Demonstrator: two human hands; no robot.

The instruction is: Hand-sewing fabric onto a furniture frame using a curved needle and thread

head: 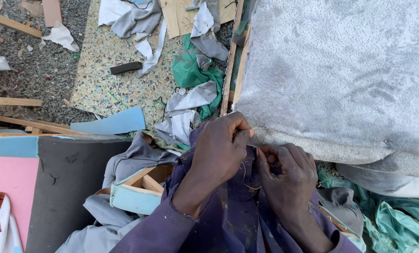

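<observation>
A grey upholstered cushion (pixel 340 75) fills the upper right of the view, stretched over a wooden frame (pixel 231 61) whose edge shows along its left side. Both hands are held at the cushion's lower left corner. The left hand (pixel 221 145) is seen from the back, its fingers (pixel 241 126) pressed together and pinching a thin needle or pin (pixel 261 129) against the fabric edge. The right hand (pixel 286 173) is curled just beside it, its fingers (pixel 272 154) bent inward and closed on the hem of the grey fabric; what exactly is gripped between them cannot be told. A fine yellowish thread (pixel 245 178) is seen looping down between the two hands, in front of a purple sleeve and garment (pixel 228 220) marked with paint spots.

On the gravel floor (pixel 36 70) a speckled foam sheet (pixel 111 75) is laid out, with a small dark block (pixel 126 68) resting on it. Grey cloth scraps (pixel 188 112) and a green cloth (pixel 190 70) are scattered between the foam sheet and the wooden frame. A light blue foam offcut (pixel 111 124) lies at the sheet's lower edge. At the lower left a pink panel (pixel 5 182) and a dark grey panel (pixel 68 182) are seen side by side, touching. Teal cloth (pixel 401 225) is bunched at the lower right, under the cushion.
</observation>
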